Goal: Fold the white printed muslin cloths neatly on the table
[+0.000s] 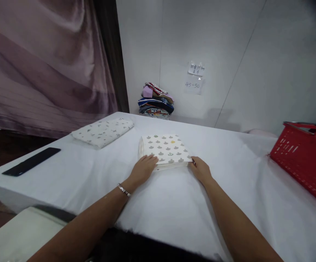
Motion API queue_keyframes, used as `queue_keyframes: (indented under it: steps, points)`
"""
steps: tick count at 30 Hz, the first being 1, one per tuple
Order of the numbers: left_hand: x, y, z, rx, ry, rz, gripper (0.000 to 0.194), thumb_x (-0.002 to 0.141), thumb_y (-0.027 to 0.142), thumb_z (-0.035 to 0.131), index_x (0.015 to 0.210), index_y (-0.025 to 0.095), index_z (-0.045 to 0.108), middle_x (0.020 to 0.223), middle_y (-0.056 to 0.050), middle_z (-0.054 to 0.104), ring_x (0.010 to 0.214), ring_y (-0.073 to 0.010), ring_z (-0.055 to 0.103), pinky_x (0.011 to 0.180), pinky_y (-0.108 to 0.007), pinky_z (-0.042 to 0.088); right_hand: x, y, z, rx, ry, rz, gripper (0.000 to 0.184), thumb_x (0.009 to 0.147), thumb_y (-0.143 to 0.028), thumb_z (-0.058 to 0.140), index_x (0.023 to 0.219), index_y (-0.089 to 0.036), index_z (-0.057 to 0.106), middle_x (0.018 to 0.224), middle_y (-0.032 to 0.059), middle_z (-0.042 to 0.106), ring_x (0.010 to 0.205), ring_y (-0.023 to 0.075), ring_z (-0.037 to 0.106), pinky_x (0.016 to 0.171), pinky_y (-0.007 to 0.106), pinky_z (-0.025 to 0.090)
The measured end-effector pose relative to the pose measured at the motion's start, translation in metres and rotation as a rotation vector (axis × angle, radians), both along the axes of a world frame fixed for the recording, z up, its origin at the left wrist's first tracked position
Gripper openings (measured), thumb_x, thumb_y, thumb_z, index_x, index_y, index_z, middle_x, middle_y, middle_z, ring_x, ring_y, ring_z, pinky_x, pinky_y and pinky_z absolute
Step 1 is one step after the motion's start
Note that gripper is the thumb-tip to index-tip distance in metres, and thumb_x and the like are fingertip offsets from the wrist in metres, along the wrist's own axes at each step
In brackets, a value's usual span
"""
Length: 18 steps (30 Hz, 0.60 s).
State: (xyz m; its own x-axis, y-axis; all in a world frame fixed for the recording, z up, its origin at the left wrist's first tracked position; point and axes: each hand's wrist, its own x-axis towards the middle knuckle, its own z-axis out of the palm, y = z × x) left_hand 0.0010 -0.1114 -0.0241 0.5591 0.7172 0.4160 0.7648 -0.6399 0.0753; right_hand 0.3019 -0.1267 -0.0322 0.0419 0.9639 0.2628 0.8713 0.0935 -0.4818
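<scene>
A folded white cloth (166, 148) printed with grey duck-like shapes and one yellow one lies on the white-covered table in front of me. My left hand (144, 168) rests on its near left corner, fingers stretched out flat over the top. At the near right corner, my right hand (200, 169) pinches the cloth's edge between thumb and fingers. Several layers show along the near and left edges. Further left lies a second folded white cloth (103, 131) with small grey and green prints, untouched by either hand.
A long black flat object (31, 162) lies near the table's left edge. On the right stands a red plastic basket (303, 160). Behind the table is a stack of folded fabrics (156, 103), against a wall with paper notes (194, 85). A pinkish curtain (46, 65) hangs at left.
</scene>
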Motion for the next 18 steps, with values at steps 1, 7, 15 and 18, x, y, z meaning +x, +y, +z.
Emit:
queue_keyframes:
  steps: [1, 7, 15, 18]
  points:
    - [-0.001, 0.0, 0.0, 0.017, 0.006, 0.003, 0.034, 0.096, 0.027, 0.031, 0.119, 0.021, 0.056, 0.126, -0.005, 0.058, 0.123, -0.0196, 0.046, 0.105, -0.04, 0.032, 0.0, 0.0, 0.0, 0.001, -0.004, -0.002, 0.027, 0.085, -0.027, 0.045, 0.108, -0.023, 0.059, 0.101, 0.0023, 0.062, 0.087, 0.0169, 0.056, 0.073, 0.027, 0.039]
    - [-0.005, -0.001, -0.005, 0.061, 0.076, 0.008, 0.037, 0.092, 0.013, 0.032, 0.119, 0.018, 0.056, 0.127, -0.008, 0.057, 0.124, -0.0211, 0.046, 0.106, -0.042, 0.031, 0.0, 0.0, -0.001, 0.01, -0.009, -0.007, 0.028, 0.085, -0.028, 0.045, 0.109, -0.022, 0.058, 0.1, 0.0022, 0.063, 0.085, 0.0164, 0.056, 0.074, 0.027, 0.04]
    - [-0.006, -0.009, -0.011, 0.016, 0.069, 0.02, 0.041, 0.09, 0.01, 0.031, 0.126, 0.017, 0.05, 0.132, -0.008, 0.052, 0.127, -0.0206, 0.042, 0.108, -0.042, 0.029, 0.008, 0.001, -0.006, 0.03, -0.082, 0.04, 0.035, 0.086, -0.032, 0.042, 0.115, -0.02, 0.057, 0.109, 0.0066, 0.062, 0.098, 0.0217, 0.057, 0.08, 0.034, 0.045]
    - [-0.005, -0.011, -0.011, -0.003, 0.057, 0.021, 0.042, 0.089, 0.009, 0.032, 0.127, 0.018, 0.048, 0.134, -0.008, 0.05, 0.128, -0.0199, 0.04, 0.108, -0.041, 0.027, 0.005, 0.003, -0.005, 0.211, -0.155, 0.106, 0.045, 0.084, -0.031, 0.042, 0.126, -0.016, 0.05, 0.13, 0.0122, 0.051, 0.12, 0.027, 0.045, 0.095, 0.042, 0.04]
